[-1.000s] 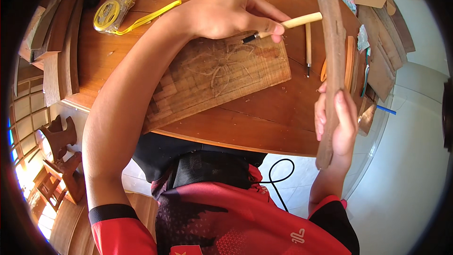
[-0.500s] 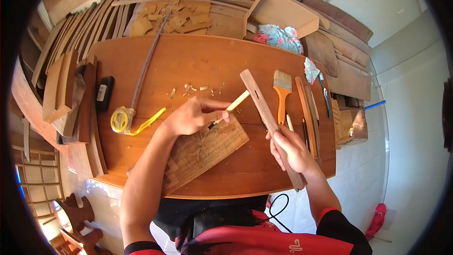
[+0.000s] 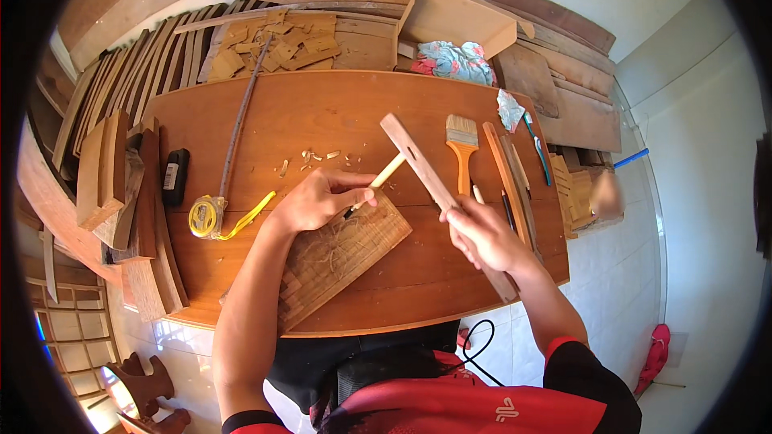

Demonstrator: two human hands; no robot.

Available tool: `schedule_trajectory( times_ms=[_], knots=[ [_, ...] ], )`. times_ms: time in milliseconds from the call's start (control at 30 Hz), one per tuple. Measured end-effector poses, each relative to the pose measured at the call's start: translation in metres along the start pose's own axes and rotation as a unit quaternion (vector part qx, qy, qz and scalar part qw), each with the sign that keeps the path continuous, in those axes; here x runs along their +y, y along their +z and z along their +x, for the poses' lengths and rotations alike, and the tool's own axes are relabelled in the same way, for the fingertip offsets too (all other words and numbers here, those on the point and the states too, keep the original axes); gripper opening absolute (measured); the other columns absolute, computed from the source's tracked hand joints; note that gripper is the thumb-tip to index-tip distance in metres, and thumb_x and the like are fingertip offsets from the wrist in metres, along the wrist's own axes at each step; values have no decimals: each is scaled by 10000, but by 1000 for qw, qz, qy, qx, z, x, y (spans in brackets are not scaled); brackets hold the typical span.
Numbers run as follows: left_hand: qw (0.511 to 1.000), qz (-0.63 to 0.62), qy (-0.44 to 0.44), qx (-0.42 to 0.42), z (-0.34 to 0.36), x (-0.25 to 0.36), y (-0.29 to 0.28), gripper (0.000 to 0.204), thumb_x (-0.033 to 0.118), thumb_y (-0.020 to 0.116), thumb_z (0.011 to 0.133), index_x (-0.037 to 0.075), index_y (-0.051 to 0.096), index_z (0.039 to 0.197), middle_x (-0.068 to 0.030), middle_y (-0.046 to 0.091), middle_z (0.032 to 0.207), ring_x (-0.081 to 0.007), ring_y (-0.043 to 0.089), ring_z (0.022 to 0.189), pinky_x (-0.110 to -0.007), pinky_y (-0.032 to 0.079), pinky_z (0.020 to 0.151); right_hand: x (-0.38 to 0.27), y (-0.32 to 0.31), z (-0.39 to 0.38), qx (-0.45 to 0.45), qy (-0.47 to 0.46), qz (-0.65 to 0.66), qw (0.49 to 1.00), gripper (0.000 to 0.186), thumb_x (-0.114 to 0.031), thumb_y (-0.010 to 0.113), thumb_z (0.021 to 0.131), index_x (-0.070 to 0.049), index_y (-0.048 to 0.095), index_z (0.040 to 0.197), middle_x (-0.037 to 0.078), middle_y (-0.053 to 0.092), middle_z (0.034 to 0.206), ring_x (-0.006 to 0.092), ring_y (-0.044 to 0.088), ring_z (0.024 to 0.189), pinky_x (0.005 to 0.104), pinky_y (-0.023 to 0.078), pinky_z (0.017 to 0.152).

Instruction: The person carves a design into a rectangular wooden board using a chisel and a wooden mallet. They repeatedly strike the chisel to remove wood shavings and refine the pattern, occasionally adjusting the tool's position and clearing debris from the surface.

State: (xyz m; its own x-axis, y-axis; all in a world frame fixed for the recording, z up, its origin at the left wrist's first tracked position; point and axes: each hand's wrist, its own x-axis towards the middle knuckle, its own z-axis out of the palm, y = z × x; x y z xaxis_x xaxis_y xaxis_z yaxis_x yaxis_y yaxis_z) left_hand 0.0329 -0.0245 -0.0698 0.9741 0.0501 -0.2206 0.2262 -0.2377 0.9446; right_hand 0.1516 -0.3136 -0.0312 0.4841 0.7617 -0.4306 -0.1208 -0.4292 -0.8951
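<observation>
Your left hand (image 3: 316, 202) pinches a slim carving chisel (image 3: 388, 170) by its pale handle, the dark tip angled down at the carved wooden board (image 3: 346, 255), which lies slanted on the brown surface (image 3: 338, 116). Your right hand (image 3: 486, 236) grips a long wooden bar (image 3: 427, 175), its upper part right by the handle's end; contact is hard to tell. Shavings (image 3: 284, 168) lie beyond the board, a yellow tape measure (image 3: 206, 217) to its left, a flat paintbrush (image 3: 461, 154) to its right.

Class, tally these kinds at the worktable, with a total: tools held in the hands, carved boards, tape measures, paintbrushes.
Held tools: 2 (carving tool in the left hand, wooden bar in the right hand)
Carved board: 1
Tape measure: 1
Paintbrush: 1
Total: 5
</observation>
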Motion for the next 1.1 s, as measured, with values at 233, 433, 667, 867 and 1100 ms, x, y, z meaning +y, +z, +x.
schedule_trajectory(
  times_ms=[233, 433, 667, 867, 1100],
  knots=[
    [1000, -15, 12, 12, -1, -7, -2, 379, 373, 711, 989, 127, 754, 1275, -21, 791, 994, -103, 642, 905, -296, 492, 848, -9, -8, 5, -22, -8, -14, 1000, 385, -427, 473, 1097, -61, 591, 1118, 1, 520, 645, 76, 476, 448, 247, 387, 405],
    [999, 3, 40, -16, 1, -11, -4, 404, 407, 683, 1007, 137, 740, 1302, 1, 780, 1009, -101, 637, 920, -298, 494, 823, -9, -17, 8, 72, -74, 85, 991, 490, -434, 409, 1108, -17, 623, 1250, -1, 491, 634, 73, 451, 442, 237, 377, 378],
    [1000, 23, -9, -6, -1, -9, -4, 424, 440, 708, 968, 192, 737, 1311, -23, 787, 1058, -142, 654, 942, -314, 493, 861, -11, -8, 3, 80, -71, 58, 993, 507, -416, 437, 1100, -8, 599, 1354, 8, 517, 668, 73, 453, 447, 234, 404, 390],
    [1000, 20, 17, 2, -1, -12, -4, 418, 422, 697, 989, 154, 739, 1306, 5, 781, 991, -119, 640, 906, -298, 481, 822, -14, -4, -2, 48, -46, 53, 996, 505, -401, 451, 1099, 11, 586, 1358, 6, 514, 653, 69, 449, 432, 230, 388, 387],
    [1000, 20, 6, -2, 0, -12, -3, 438, 411, 712, 978, 146, 723, 1327, -20, 789, 1008, -124, 674, 969, -294, 493, 864, -9, -5, -2, 49, -43, 45, 997, 512, -404, 448, 1104, 14, 578, 1369, 5, 511, 653, 66, 459, 449, 235, 407, 393]
  ],
)
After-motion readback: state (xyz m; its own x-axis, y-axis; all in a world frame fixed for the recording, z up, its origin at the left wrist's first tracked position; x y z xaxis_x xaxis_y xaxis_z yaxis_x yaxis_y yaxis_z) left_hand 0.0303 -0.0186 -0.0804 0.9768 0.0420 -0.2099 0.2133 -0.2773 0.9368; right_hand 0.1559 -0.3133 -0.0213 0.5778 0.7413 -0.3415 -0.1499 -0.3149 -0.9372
